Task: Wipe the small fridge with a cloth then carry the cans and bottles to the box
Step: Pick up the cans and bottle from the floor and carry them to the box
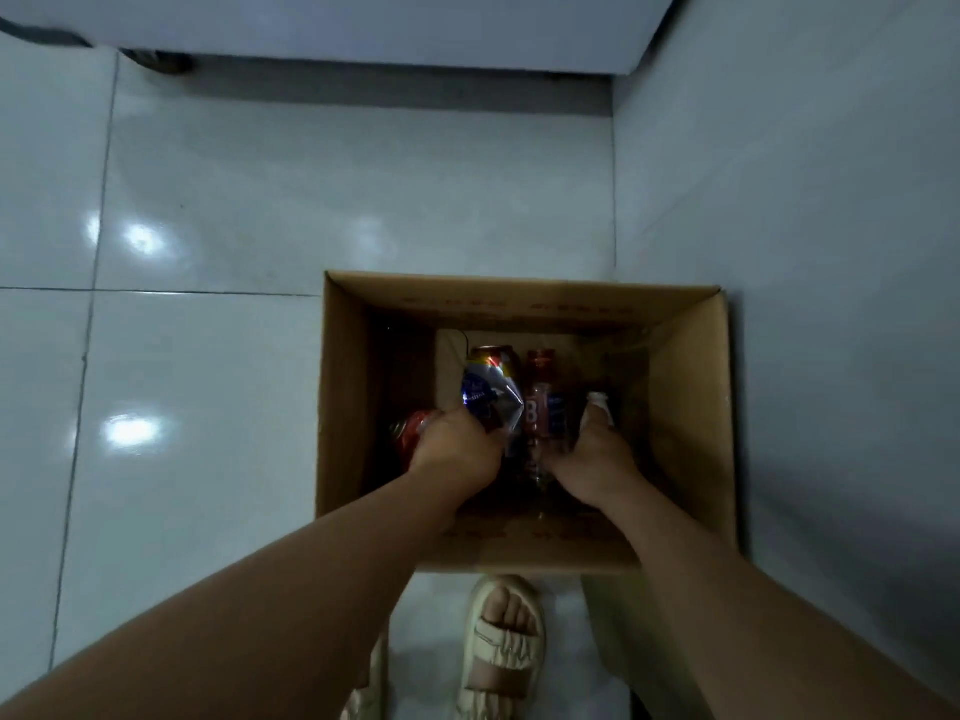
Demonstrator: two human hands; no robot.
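Observation:
An open cardboard box (691,407) stands on the white tiled floor against the right wall. Both my hands reach down inside it. My left hand (457,449) grips cans: a red can (408,433) at its left side and a crumpled blue-and-silver can (491,394) above its fingers. Behind that sits a gold-topped can (493,353). My right hand (597,454) holds bottles, a clear one with a red label and red cap (537,402) and another with a white cap (597,402). The box interior is dark.
The white base of the fridge or a cabinet (363,28) runs along the top, with a dark gap beneath it. A white wall (805,226) borders the right side. My foot in a beige sandal (501,646) stands just before the box.

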